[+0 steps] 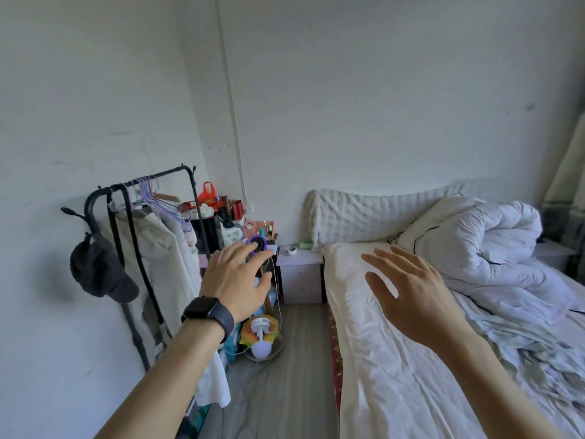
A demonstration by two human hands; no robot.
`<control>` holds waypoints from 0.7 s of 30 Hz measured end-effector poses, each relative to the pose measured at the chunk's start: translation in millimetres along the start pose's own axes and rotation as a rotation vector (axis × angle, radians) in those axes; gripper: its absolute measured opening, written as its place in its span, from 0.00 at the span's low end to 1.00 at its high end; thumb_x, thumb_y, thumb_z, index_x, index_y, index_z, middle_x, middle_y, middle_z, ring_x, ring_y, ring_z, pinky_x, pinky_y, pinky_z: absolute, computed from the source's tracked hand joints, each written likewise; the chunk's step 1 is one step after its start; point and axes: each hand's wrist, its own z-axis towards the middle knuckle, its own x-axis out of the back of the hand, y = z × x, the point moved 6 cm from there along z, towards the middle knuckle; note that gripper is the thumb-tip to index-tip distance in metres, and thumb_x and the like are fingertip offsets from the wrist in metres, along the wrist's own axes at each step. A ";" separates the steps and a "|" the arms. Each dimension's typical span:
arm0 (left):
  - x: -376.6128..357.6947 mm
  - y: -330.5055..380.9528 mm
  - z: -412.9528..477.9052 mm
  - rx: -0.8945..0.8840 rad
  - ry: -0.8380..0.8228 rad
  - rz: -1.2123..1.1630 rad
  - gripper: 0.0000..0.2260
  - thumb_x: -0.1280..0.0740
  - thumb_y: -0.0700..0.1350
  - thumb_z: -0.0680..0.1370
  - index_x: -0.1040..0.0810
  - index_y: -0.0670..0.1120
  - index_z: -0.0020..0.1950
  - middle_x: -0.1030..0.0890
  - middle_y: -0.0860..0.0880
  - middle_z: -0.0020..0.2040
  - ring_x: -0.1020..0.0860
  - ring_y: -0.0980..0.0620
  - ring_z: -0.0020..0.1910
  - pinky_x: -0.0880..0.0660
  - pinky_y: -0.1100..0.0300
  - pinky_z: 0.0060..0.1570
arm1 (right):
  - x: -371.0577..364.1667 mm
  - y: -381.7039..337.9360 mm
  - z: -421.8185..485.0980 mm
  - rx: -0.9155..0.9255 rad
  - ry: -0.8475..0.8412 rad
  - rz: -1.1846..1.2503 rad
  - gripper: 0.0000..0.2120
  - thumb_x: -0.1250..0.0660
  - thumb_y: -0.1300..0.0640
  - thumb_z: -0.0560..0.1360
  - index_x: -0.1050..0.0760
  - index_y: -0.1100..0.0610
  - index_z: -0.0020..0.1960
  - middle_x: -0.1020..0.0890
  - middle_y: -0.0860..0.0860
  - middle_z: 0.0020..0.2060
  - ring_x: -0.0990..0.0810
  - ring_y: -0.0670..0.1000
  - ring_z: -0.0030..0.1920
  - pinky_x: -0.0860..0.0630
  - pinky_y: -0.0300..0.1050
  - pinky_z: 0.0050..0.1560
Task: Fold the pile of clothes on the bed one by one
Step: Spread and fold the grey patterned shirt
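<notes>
Both hands are raised in the air in front of the person, holding nothing. The left hand [235,282], with a black square-faced watch [205,312] on its wrist, hovers over the left side of the room with its fingers released and spread. The right hand [411,296] hangs above the white-sheeted bed [380,375], its fingers straight and loose.

The crumpled pale grey-green pile of clothes [531,350] lies on the right side of the bed, near the right hand but apart from it. Beyond the pile sits a bunched white quilted duvet [487,248].

A small pale bedside table [300,274] stands against the bed's far left corner. A black metal clothes rack [126,217] stands at left, with a dark cap [98,274] hanging on it.
</notes>
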 end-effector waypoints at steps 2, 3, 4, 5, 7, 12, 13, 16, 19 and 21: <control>-19.5 -11.6 26.8 -0.016 -0.014 -0.014 0.24 0.42 0.57 0.75 0.24 0.57 0.70 0.25 0.51 0.70 0.32 0.46 0.73 0.34 0.41 0.70 | -18.7 9.7 23.7 -0.031 0.006 -0.017 0.22 0.44 0.41 0.81 0.24 0.45 0.70 0.21 0.47 0.68 0.28 0.54 0.73 0.31 0.55 0.71; -30.1 -16.9 39.7 -0.024 -0.028 -0.017 0.24 0.42 0.57 0.75 0.25 0.57 0.71 0.26 0.51 0.71 0.33 0.46 0.73 0.34 0.41 0.70 | -29.1 13.9 35.2 -0.041 -0.006 -0.027 0.23 0.46 0.40 0.81 0.24 0.44 0.70 0.21 0.47 0.68 0.28 0.54 0.73 0.30 0.56 0.71; -41.0 -22.1 52.8 -0.030 -0.033 -0.023 0.24 0.43 0.57 0.75 0.25 0.57 0.71 0.26 0.51 0.72 0.33 0.46 0.74 0.34 0.41 0.70 | -40.1 19.0 46.6 -0.048 -0.014 -0.037 0.24 0.47 0.39 0.80 0.24 0.44 0.70 0.21 0.47 0.68 0.28 0.54 0.73 0.30 0.56 0.71; -51.3 -27.3 67.3 -0.034 -0.029 -0.034 0.25 0.43 0.57 0.75 0.25 0.57 0.71 0.26 0.51 0.72 0.33 0.46 0.73 0.34 0.42 0.70 | -49.9 23.9 58.4 -0.055 -0.016 -0.046 0.25 0.48 0.38 0.80 0.24 0.44 0.70 0.21 0.47 0.68 0.28 0.54 0.73 0.30 0.57 0.71; -73.1 -35.8 99.9 -0.049 -0.032 -0.059 0.24 0.43 0.57 0.75 0.26 0.58 0.71 0.26 0.50 0.72 0.32 0.46 0.73 0.34 0.43 0.69 | -67.5 35.3 84.2 -0.067 -0.017 -0.063 0.26 0.49 0.37 0.80 0.23 0.44 0.69 0.21 0.47 0.68 0.28 0.54 0.73 0.30 0.58 0.70; -136.2 -51.7 191.3 -0.119 -0.062 -0.095 0.25 0.46 0.59 0.77 0.31 0.59 0.75 0.31 0.52 0.75 0.37 0.48 0.76 0.38 0.44 0.73 | -109.9 68.0 150.4 -0.099 0.015 -0.148 0.25 0.48 0.38 0.80 0.23 0.46 0.69 0.20 0.47 0.67 0.27 0.55 0.72 0.29 0.58 0.70; -147.3 -54.3 211.0 -0.135 -0.061 -0.112 0.27 0.47 0.59 0.76 0.31 0.59 0.75 0.32 0.52 0.76 0.38 0.48 0.76 0.39 0.45 0.73 | -118.7 74.3 164.2 -0.105 0.026 -0.166 0.25 0.48 0.39 0.80 0.23 0.46 0.69 0.20 0.46 0.67 0.27 0.55 0.72 0.29 0.58 0.70; -182.4 -64.7 275.5 -0.198 -0.069 -0.139 0.26 0.48 0.60 0.77 0.32 0.60 0.75 0.33 0.53 0.77 0.39 0.48 0.77 0.42 0.44 0.75 | -145.6 91.1 203.4 -0.135 0.061 -0.228 0.24 0.47 0.40 0.80 0.23 0.46 0.69 0.20 0.46 0.66 0.27 0.55 0.72 0.29 0.57 0.69; -216.6 -70.7 347.0 -0.262 -0.065 -0.201 0.25 0.45 0.59 0.77 0.29 0.59 0.74 0.31 0.52 0.75 0.36 0.47 0.76 0.39 0.44 0.73 | -166.1 112.4 236.5 -0.203 0.117 -0.276 0.22 0.45 0.41 0.80 0.22 0.47 0.68 0.19 0.47 0.65 0.25 0.56 0.70 0.29 0.56 0.66; -237.2 -65.7 388.7 -0.323 -0.050 -0.245 0.27 0.45 0.58 0.75 0.26 0.57 0.72 0.28 0.50 0.73 0.33 0.46 0.74 0.36 0.45 0.71 | -177.2 129.6 253.8 -0.248 0.151 -0.316 0.20 0.41 0.44 0.80 0.21 0.47 0.67 0.19 0.47 0.64 0.25 0.56 0.70 0.28 0.56 0.65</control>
